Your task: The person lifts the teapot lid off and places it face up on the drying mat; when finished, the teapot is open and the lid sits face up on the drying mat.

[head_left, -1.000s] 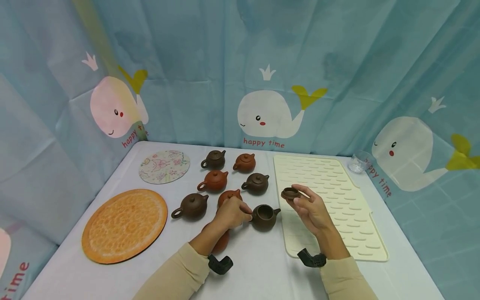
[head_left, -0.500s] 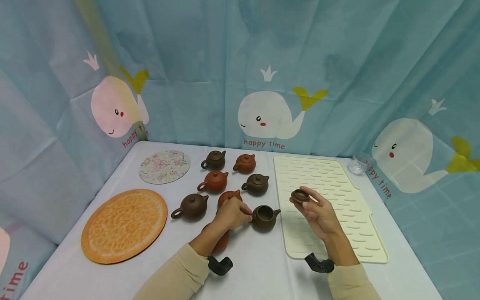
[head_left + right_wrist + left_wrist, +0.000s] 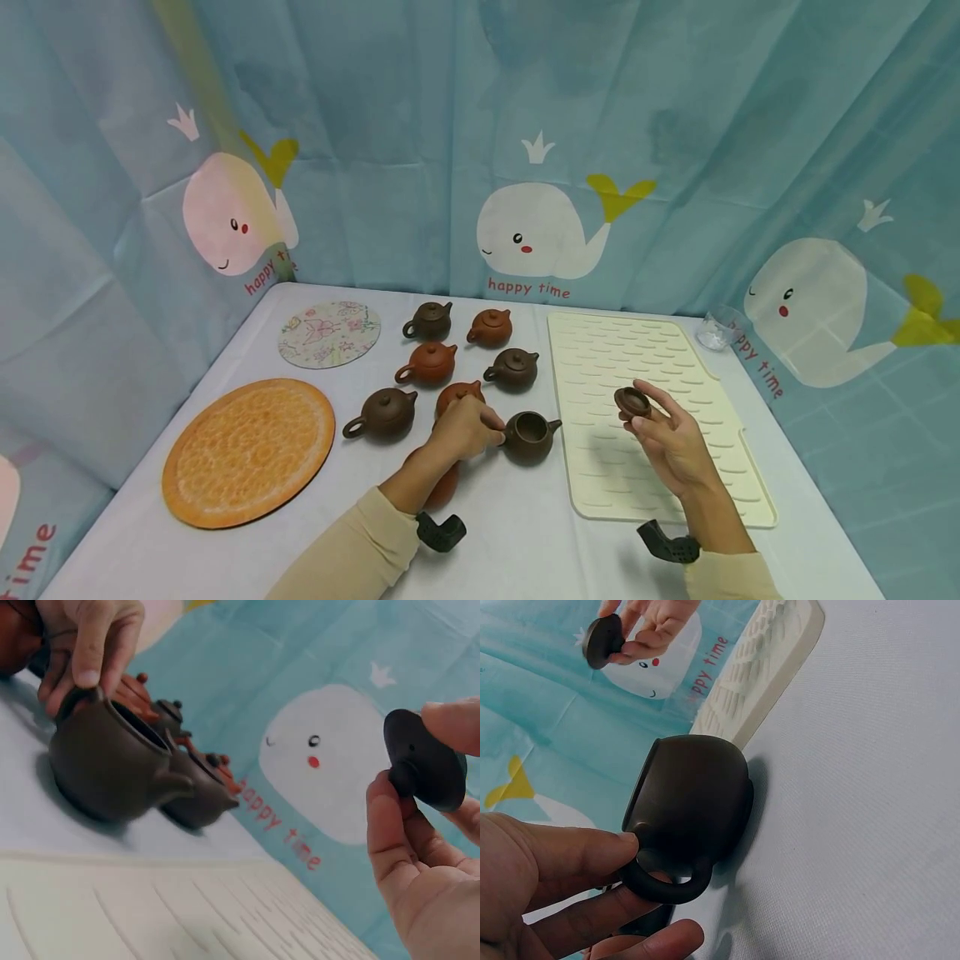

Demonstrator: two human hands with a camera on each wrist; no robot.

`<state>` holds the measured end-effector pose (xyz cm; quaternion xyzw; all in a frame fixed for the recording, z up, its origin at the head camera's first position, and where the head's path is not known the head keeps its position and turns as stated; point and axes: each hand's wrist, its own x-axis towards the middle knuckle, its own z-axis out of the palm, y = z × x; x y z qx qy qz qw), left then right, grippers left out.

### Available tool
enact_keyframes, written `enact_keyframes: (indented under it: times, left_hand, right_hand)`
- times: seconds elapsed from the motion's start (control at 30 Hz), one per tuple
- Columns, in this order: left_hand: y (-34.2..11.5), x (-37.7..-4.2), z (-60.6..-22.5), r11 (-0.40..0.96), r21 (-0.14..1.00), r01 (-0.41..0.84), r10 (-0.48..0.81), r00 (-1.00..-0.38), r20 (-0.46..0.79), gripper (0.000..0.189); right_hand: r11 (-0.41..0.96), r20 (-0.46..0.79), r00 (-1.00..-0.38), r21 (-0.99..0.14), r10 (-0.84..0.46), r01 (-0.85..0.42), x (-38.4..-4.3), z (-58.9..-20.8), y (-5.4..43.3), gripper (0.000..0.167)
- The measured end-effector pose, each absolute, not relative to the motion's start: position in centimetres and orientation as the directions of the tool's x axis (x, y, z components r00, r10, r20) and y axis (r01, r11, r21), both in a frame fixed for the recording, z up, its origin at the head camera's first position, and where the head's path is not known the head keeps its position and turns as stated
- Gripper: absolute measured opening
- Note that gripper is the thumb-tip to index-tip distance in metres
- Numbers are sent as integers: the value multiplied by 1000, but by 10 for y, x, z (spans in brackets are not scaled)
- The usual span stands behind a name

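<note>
A dark brown clay teapot stands without its lid on the white cloth, its round opening facing up and its spout toward the cream mat. My left hand pinches its loop handle between thumb and fingers. Above the mat, my right hand holds the dark teapot lid, tilted so its hollow underside shows in the head view. In the right wrist view, fingertips grip the lid by its edge and around its knob.
Several lidded brown and reddish teapots stand left of and behind the left hand. A cream ridged mat lies on the right, a clear glass bowl at its far corner. An orange round mat and a patterned round mat lie left.
My right hand has moved right and slightly nearer over the mat with the lid, turning its hollow side more into view. The left hand and the lidless teapot have stayed in place.
</note>
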<state>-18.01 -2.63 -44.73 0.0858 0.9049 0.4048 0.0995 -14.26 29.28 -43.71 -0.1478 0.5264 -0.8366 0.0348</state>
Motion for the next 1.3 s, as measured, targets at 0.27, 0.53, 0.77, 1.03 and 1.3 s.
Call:
enact_keyframes:
  times: [0.27, 0.53, 0.77, 1.03, 1.3]
  left_hand:
    - [-26, -180, -448, 659, 749, 69, 234, -965, -117, 7]
    - [-28, -180, -448, 656, 752, 69, 238, -964, -119, 6]
    - [-28, -179, -448, 660, 747, 82, 238, -966, -104, 4]
    - [-26, -180, -448, 662, 745, 79, 235, -966, -107, 4]
    - [-26, -181, -447, 670, 739, 75, 230, -967, -110, 4]
  right_hand:
    - [-277, 216, -972, -943, -93, -183, -131, -437, 315, 51]
    - [-173, 230, -973, -958, -2, -227, -118, -439, 338, 48]
    - [-157, 192, -979, -967, 71, -201, -106, -447, 361, 50]
    - [-117, 162, -977, -977, 141, -179, -92, -457, 384, 50]
    - [217, 60, -957, -976, 285, 4, -88, -469, 395, 58]
